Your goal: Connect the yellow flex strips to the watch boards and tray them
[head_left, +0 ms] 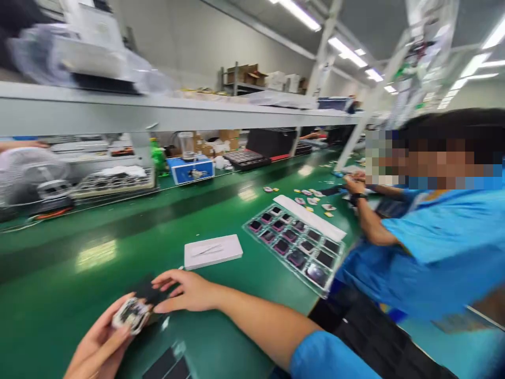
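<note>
My left hand (pixel 103 337) is closed around a small white-rimmed device housing (pixel 131 315) with its inner electronics showing. Just to its right is my right hand (pixel 187 290), its thumb and fingers apart and curved toward the housing's edge; I see nothing gripped between them. A dark flat piece (pixel 148 288) lies behind the housing, partly covered by the fingers; whether it is joined to the housing I cannot tell. Below the hands, black rectangular pieces (pixel 168 366) with clear film lie at the bottom edge of the view.
A white box (pixel 213 251) with tweezers (pixel 209 249) on top stands ahead. To the right lies a clear tray (pixel 252 227) of dark square screens, with small loose parts (pixel 311 200) beyond. A co-worker (pixel 426 237) sits at the right. A shelf (pixel 165 113) spans the bench's back.
</note>
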### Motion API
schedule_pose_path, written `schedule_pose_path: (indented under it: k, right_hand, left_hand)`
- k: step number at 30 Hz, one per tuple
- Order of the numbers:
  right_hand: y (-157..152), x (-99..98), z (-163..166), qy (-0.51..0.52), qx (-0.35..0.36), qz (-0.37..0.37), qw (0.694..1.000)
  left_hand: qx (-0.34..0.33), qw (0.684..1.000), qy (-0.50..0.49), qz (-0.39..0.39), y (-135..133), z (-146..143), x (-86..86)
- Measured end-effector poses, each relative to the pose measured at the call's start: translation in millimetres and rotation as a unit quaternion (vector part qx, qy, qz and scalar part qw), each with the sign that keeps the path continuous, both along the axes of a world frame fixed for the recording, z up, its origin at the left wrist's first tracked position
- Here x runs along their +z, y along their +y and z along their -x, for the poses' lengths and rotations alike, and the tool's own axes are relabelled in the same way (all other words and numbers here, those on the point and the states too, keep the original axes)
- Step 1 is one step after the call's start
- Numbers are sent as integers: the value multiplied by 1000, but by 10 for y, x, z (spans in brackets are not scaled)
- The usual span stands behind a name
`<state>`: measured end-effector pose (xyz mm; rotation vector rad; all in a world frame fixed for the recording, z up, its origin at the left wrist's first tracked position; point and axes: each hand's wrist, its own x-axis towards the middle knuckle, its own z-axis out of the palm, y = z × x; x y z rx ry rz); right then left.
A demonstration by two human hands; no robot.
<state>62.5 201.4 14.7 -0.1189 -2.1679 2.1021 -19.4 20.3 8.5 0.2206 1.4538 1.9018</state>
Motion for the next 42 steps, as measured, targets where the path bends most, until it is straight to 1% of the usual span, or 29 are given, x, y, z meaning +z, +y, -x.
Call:
schedule_pose_path:
  k: [3, 6, 9, 12, 15, 17, 21, 25, 27, 28, 30, 32, 34, 38, 42]
  right_hand:
    - [-31, -131, -63, -36, 77, 60, 995]
    - [-56, -139, -86, -65, 102, 100, 988]
    - [-69, -94, -85, -71, 93, 129, 985]
    - [-50, -24, -88, -59, 55, 155, 985]
    - [-31, 62, -105, -24, 15, 143, 989]
    - [-27, 118, -122, -10, 13, 137, 990]
    - [-8, 183, -166, -33, 62, 147, 987]
    - [19, 174, -211, -42, 145, 185, 971]
    - [6, 166, -228, -28, 140, 158, 977]
    - [-9, 166, -236, -12, 117, 124, 985]
    - [-49, 177, -250, 38, 48, 29, 998]
    - [-88, 197, -263, 87, -10, -67, 994]
    - [-113, 215, -274, 114, -40, -134, 984]
    - [-122, 221, -287, 134, -57, -205, 968]
    - [-126, 197, -279, 161, -64, -254, 952]
  left_hand:
    - [14, 999, 4, -35, -16, -38, 48]
    - [17, 997, -5, -73, 51, -78, 91]
    - [-3, 995, -24, -97, 69, -88, 93]
    - [-26, 993, -39, -109, 57, -77, 82]
    - [-43, 992, -48, -107, 58, -78, 79]
    - [-68, 992, -54, -95, 65, -86, 68]
    - [-119, 989, -62, -67, 71, -104, 16]
    - [-151, 984, -74, -65, 75, -132, -13]
    - [-181, 978, -80, -68, 83, -154, -12]
    - [-196, 975, -82, -70, 89, -166, -9]
    - [-217, 970, -83, -71, 102, -188, -3]
    - [-225, 969, -78, -69, 114, -206, 7]
    - [-223, 970, -70, -61, 126, -220, 22]
    - [-203, 976, -62, -50, 156, -245, 53]
    - [-183, 981, -49, -34, 189, -273, 56]
